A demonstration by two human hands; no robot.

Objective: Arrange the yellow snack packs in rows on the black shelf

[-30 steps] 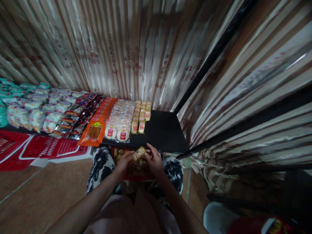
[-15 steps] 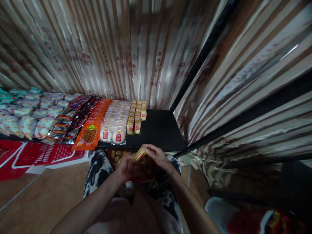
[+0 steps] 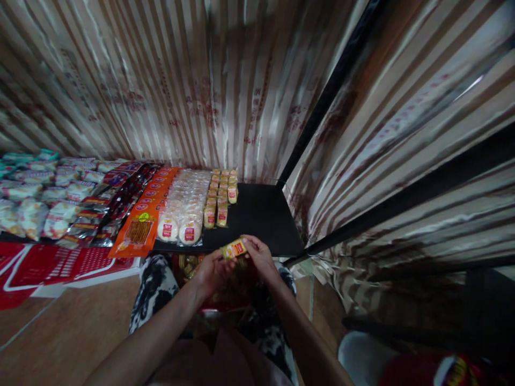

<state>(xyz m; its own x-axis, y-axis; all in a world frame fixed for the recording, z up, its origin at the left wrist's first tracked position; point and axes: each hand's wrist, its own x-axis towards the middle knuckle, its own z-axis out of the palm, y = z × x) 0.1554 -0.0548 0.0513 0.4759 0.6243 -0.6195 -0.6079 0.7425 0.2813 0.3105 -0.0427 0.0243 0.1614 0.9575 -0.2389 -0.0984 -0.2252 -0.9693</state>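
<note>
Both my hands hold one small yellow snack packet (image 3: pixel 234 249) with a red label, just in front of the black shelf (image 3: pixel 261 220). My left hand (image 3: pixel 212 271) grips its left end and my right hand (image 3: pixel 257 257) pinches its right end. Below my hands, between my knees, sits a red box (image 3: pixel 193 265) with several similar packets. On the shelf, rows of the same yellow packets (image 3: pixel 220 195) lie beside round white cakes (image 3: pixel 183 212) in clear wrap.
Orange packets (image 3: pixel 147 212), dark red packets (image 3: pixel 116 195) and white-green bags (image 3: pixel 36 198) fill the shelf to the left. Striped plastic sheeting (image 3: pixel 201 91) hangs behind and to the right. A red crate (image 3: pixel 60 260) lies on the floor at left. A white stool (image 3: pixel 362 359) stands at lower right.
My hands have lifted the packet a little toward the shelf and turned it so its red label faces up. My view has shifted slightly right.
</note>
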